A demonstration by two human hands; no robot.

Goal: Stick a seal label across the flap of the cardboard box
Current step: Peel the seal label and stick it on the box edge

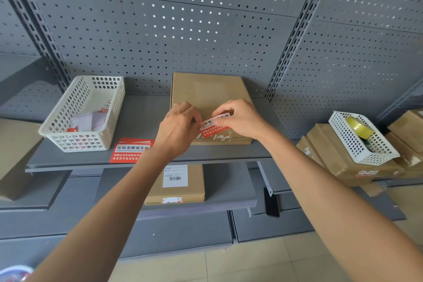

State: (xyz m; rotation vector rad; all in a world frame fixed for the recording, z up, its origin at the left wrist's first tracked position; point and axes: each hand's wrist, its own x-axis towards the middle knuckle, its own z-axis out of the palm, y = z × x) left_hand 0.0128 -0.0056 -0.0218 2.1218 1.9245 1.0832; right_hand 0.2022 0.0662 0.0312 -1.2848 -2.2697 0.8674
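Filling the whole background, a grey pegboard wall (183,30) rises behind a grey metal shelf (142,121), with lower shelves stepping out beneath it and pale floor tiles at the bottom edge. Centred on the shelf lies a flat cardboard box (206,89), its back edge against the wall and its front edge near the shelf lip; bare shelf lies open on both sides of it. Left of the box sits a white basket (84,112) holding paper scraps, well apart from it. Far right, a smaller white basket (364,139) with a tape roll rests tilted on stacked cartons. A spare red label (130,150) lies flat at the shelf's front edge, just beside the left wrist. Both hands meet over the box's near edge: the left hand (178,126) and right hand (240,119) each pinch an end of a red seal label (214,125), held just above the cardboard.
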